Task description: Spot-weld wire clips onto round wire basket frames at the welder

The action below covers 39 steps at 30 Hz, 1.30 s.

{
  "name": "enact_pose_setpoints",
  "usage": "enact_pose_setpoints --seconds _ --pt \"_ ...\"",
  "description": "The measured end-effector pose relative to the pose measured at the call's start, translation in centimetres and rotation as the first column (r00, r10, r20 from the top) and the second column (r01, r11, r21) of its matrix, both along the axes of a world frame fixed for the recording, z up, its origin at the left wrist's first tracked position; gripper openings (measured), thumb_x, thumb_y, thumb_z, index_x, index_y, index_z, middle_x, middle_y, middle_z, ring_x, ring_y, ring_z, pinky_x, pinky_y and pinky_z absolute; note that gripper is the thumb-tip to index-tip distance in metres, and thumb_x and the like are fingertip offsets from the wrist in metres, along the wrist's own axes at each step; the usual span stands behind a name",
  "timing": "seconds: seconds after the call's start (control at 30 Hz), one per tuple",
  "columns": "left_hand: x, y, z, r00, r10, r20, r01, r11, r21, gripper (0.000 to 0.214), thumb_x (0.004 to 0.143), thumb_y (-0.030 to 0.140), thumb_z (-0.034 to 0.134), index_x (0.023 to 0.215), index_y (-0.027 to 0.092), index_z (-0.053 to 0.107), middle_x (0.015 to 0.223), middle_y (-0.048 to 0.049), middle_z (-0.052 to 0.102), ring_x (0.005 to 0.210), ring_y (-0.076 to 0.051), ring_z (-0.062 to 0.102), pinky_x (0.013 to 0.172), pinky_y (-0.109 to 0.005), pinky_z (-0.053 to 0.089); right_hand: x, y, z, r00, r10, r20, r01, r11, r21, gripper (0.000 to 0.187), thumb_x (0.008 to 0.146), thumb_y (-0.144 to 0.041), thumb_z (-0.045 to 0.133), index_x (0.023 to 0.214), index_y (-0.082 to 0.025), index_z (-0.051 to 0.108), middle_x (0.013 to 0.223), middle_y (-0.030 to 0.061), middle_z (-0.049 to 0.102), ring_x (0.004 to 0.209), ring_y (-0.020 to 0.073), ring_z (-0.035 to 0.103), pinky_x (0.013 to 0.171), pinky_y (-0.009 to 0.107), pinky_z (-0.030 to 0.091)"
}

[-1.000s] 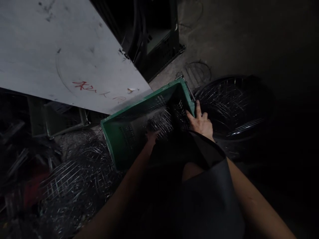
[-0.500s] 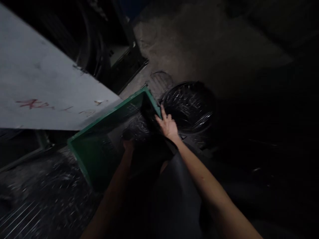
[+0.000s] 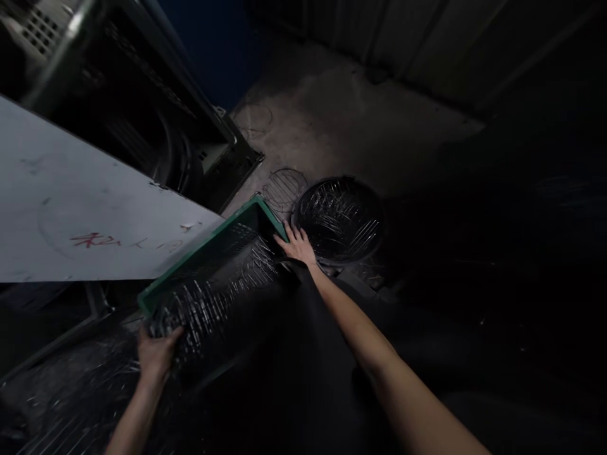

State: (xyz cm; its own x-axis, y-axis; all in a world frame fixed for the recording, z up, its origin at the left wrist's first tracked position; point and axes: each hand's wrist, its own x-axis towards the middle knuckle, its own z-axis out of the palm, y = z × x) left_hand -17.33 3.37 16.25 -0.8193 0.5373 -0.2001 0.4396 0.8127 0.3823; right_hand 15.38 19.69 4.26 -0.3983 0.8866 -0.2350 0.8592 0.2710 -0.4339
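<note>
A green plastic crate (image 3: 183, 262) lies tilted in front of me, with many thin shiny wire pieces (image 3: 202, 309) along its inside. My left hand (image 3: 156, 351) is at the crate's near left end, thumb over the inner side and the other fingers partly hidden at the rim. On the opposite end, my right hand (image 3: 300, 245) grips the rim with its fingers laid over the edge. Just beyond that hand stands a round black tub (image 3: 384, 221) holding more thin wire pieces (image 3: 336, 212).
A white panel with red marks (image 3: 95, 208) borders the crate on the left. Behind it is a dark machine frame (image 3: 227, 145). A round wire grid (image 3: 284, 188) lies on the concrete floor (image 3: 327, 120). More wires (image 3: 71, 423) are scattered at lower left.
My left hand has moved from inside the crate to its left end. Wire pieces now show spread along the crate. My right hand stays at the rim while the view has shifted.
</note>
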Motion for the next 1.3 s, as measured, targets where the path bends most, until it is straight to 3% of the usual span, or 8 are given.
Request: enact_pose_setpoints --seconds 0.1,0.23,0.33,0.4,0.5,0.7,0.93,1.3 --pt "2.7 1.8 6.1 0.992 0.08 0.1 -0.094 0.984 0.15 0.084 0.036 0.043 0.076 0.117 0.036 0.053 0.093 0.0053 0.072 0.098 -0.035 0.064 0.081 -0.049 0.055 -0.8 -0.4 1.6 0.962 -0.069 -0.264 0.045 0.994 -0.097 0.064 0.083 -0.045 0.057 0.141 -0.025 0.037 0.153 0.0144 0.019 0.139 0.033 0.017 0.109 0.055 0.018" --pt "8.5 7.2 10.6 0.963 -0.262 0.06 0.224 0.906 0.359 0.065 0.042 0.045 0.077 0.101 0.059 0.055 0.097 0.0284 0.065 0.111 -0.027 0.059 0.094 -0.041 0.05 -2.6 0.0 5.1 0.695 -0.186 -0.695 -0.021 0.96 -0.278 0.119 0.059 -0.062 0.072 0.149 -0.016 0.009 0.153 0.0189 0.012 0.141 0.0325 0.013 0.11 0.051 0.022" --pt "12.9 13.1 11.1 0.787 -0.616 -0.046 0.566 0.69 0.452 0.07 0.045 0.042 0.08 0.111 0.049 0.055 0.112 0.0215 0.062 0.115 -0.024 0.057 0.104 -0.037 0.042 -0.5 1.9 7.3 0.399 -0.3 -0.867 0.02 0.948 -0.319 0.128 0.059 -0.065 0.069 0.148 -0.017 -0.011 0.153 0.015 0.016 0.139 0.025 0.023 0.11 0.043 0.027" --pt "16.2 17.5 10.5 0.558 -0.825 -0.089 0.733 0.441 0.517 0.072 0.051 0.038 0.079 0.118 0.036 0.054 0.12 0.0113 0.06 0.116 -0.023 0.055 0.106 -0.036 0.039 3.8 3.0 7.7 0.307 -0.39 -0.868 0.085 0.92 -0.383 0.124 0.063 -0.064 0.066 0.146 -0.022 -0.015 0.15 0.0111 0.025 0.133 0.0222 0.035 0.107 0.042 0.034" --pt "21.8 23.8 8.1 0.127 -0.992 -0.002 0.787 0.1 0.608 0.077 0.056 0.035 0.078 0.125 0.019 0.05 0.128 -0.0011 0.056 0.123 -0.027 0.048 0.107 -0.043 0.034 12.5 3.3 6.1 0.337 -0.523 -0.783 0.238 0.852 -0.467 0.115 0.058 -0.058 0.071 0.148 -0.027 0.006 0.142 0.0069 0.041 0.125 0.0238 0.045 0.101 0.044 0.04" --pt "31.3 28.1 -4.3 -0.212 -0.835 0.508 0.792 0.157 0.589 0.068 0.056 0.017 0.076 0.12 0.011 0.053 0.114 -0.0075 0.063 0.11 -0.026 0.058 0.101 -0.043 0.041 21.3 -3.3 -1.8 0.225 -0.781 -0.583 0.507 0.605 -0.614 0.092 0.053 -0.051 0.075 0.133 -0.024 0.039 0.132 0.0087 0.052 0.119 0.0236 0.05 0.099 0.045 0.041" --pt "33.5 25.4 -15.0 -0.12 -0.748 0.653 0.961 0.079 0.266 0.072 0.049 0.008 0.079 0.118 0.015 0.058 0.117 -0.0066 0.063 0.115 -0.028 0.054 0.105 -0.037 0.037 19.9 -8.7 -10.0 0.179 -0.867 -0.465 0.574 0.476 -0.666 0.091 0.052 -0.048 0.078 0.129 -0.021 0.038 0.127 0.0118 0.055 0.114 0.0216 0.054 0.097 0.041 0.044" --pt "31.7 27.2 -16.9 0.048 -0.925 0.376 0.965 -0.053 -0.255 0.098 0.046 0.015 0.088 0.132 0.027 0.044 0.131 -0.0153 0.047 0.122 -0.041 0.04 0.101 -0.053 0.033 16.4 -6.4 -14.3 0.385 -0.894 -0.231 0.752 0.449 -0.483 0.097 0.047 -0.059 0.077 0.124 -0.014 0.04 0.129 0.0222 0.048 0.122 0.0321 0.043 0.104 0.053 0.029"
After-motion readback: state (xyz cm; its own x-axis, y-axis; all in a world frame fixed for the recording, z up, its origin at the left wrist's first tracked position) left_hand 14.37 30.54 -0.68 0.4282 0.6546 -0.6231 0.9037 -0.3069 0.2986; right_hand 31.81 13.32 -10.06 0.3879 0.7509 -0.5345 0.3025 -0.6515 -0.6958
